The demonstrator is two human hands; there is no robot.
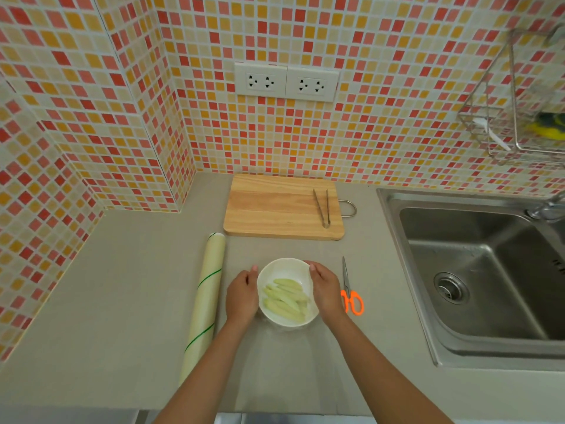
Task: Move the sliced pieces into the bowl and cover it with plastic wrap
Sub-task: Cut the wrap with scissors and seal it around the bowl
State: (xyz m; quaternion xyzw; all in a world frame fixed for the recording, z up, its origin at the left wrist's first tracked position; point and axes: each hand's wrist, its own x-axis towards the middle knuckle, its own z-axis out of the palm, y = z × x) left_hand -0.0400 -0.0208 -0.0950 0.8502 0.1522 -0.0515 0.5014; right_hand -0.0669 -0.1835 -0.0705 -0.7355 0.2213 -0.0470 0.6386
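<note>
A white bowl (287, 270) is seen on the grey counter (122, 286), close to the front edge. Pale green sliced pieces (286, 296) are laid inside it, all in a loose pile near the bottom. A thin clear film of plastic wrap (282, 328) can just be made out at the near side of the bowl, where it looks crinkled on the counter. How far it goes over the top cannot be told.

The bowl is cupped from both sides. The left hand (242, 296) is pressed against the left wall of the bowl, with the fingers curved and kept close together. The right hand (326, 290) is laid on the right rim in the same way, fingers together and bent round the edge. Nothing is pinched by either hand.

Just to the right of the right hand, scissors (350, 290) with orange handles are laid flat, with the blades pointed away. To the left of the left hand, a long roll of plastic wrap (204, 301) is laid on the counter, with thin green lines across it.

Farther back, a wooden cutting board (275, 206) is set near the wall. Metal tongs (322, 206) are laid on its right side. A steel sink (477, 270) is sunk into the counter on the right. On the tiled wall (91, 102) behind, two white sockets (286, 82) are fixed side by side, and a wire rack (519, 102) is hung at the far right.
</note>
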